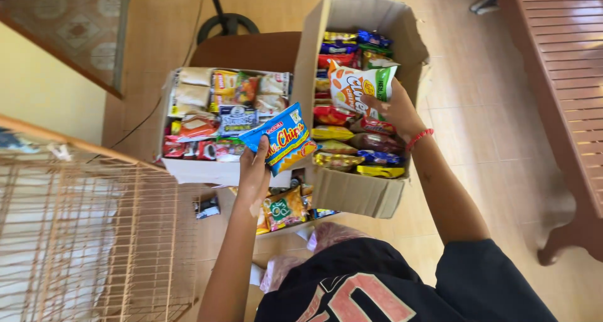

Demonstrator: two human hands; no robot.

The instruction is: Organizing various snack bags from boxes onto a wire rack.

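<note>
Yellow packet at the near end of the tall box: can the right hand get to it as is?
Probably not: the right hand already holds a white-and-orange snack bag; the yellow packet itself lies uncovered.

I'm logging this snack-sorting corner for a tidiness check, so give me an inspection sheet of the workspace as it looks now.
Surface: tiled floor; boxes rest on a brown stool or table.
Job's things: blue snack packet in the left hand; white-and-orange snack packet in the right hand; tall cardboard box and low white box, both full of packets.
Clutter: more packets under the boxes; small dark item on the floor.
Grippers: both hands closed on packets; red bracelet on the right wrist.
Cables: black cord along the floor.
Surroundings: wire rack, wooden bench, fan base.
</note>
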